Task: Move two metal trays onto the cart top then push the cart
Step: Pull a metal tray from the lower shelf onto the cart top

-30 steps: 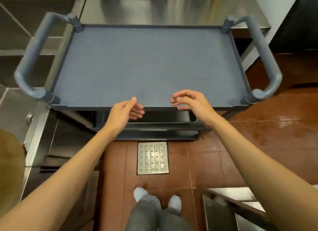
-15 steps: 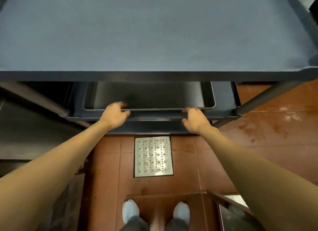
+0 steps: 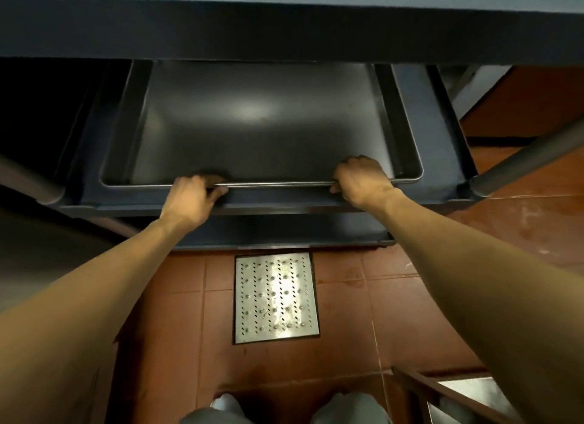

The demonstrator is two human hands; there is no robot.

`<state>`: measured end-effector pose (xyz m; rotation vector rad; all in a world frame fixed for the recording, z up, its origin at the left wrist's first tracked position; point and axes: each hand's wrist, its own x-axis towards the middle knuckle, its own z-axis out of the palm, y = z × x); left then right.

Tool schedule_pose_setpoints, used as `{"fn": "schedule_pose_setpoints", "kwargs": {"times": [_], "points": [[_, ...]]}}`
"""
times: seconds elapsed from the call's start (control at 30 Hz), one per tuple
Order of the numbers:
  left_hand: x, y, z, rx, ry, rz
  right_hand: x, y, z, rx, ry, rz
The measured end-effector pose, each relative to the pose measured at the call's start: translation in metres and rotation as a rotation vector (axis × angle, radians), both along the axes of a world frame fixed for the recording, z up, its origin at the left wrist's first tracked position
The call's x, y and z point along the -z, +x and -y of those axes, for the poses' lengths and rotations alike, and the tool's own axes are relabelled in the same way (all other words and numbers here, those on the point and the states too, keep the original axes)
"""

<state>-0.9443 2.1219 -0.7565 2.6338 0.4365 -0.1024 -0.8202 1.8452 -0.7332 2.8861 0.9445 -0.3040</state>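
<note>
A shallow metal tray [image 3: 259, 120] lies flat on the middle shelf [image 3: 442, 158] of a grey-blue cart, under the cart top [image 3: 284, 28], whose front edge fills the upper frame. My left hand [image 3: 189, 199] grips the tray's near rim left of centre, fingers curled over it. My right hand [image 3: 360, 180] grips the same rim toward the right corner. A second rim line shows just under the near edge, so another tray may lie beneath; I cannot tell for sure.
A cart leg [image 3: 524, 158] slants at the right and another [image 3: 28, 183] at the left. A lower shelf [image 3: 284, 234] sits below. A perforated metal drain cover [image 3: 275, 297] lies in the red tiled floor near my feet. A steel unit [image 3: 467, 395] stands at bottom right.
My head has dropped from above the cart top to shelf level. Both hands went from the top's front edge down to the tray's near rim and closed on it.
</note>
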Motion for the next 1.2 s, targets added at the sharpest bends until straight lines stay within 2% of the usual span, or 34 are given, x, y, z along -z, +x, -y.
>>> {"fn": "schedule_pose_setpoints", "kwargs": {"times": [0.2, 0.33, 0.4, 0.47, 0.53, 0.6, 0.77, 0.97, 1.2], "points": [[-0.017, -0.002, -0.006, 0.093, 0.103, 0.002, -0.009, -0.008, 0.002, -0.010, 0.033, -0.035], [-0.034, -0.010, -0.007, 0.123, 0.210, 0.148, -0.024, -0.017, 0.009, -0.069, 0.000, 0.136], [-0.047, -0.011, -0.012, 0.173, 0.347, 0.200, -0.038, -0.020, 0.011, -0.086, 0.027, 0.213], [-0.064, -0.010, -0.019, 0.217, 0.477, 0.193, -0.052, -0.025, 0.010, -0.088, 0.081, 0.257], [-0.082, -0.012, -0.027, 0.225, 0.512, 0.151, -0.063, -0.033, 0.008, -0.043, 0.133, 0.258], [-0.097, -0.021, -0.031, 0.241, 0.501, 0.140, -0.069, -0.045, 0.005, 0.003, 0.189, 0.236], [-0.129, -0.046, -0.020, 0.304, 0.450, 0.151, -0.093, -0.064, 0.005, -0.036, 0.138, 0.218], [-0.193, -0.076, -0.009, 0.325, 0.368, 0.147, -0.160, -0.099, 0.021, 0.003, 0.125, 0.180], [-0.278, -0.112, 0.006, 0.330, 0.229, -0.035, -0.261, -0.132, 0.041, 0.041, 0.077, -0.033]]}}
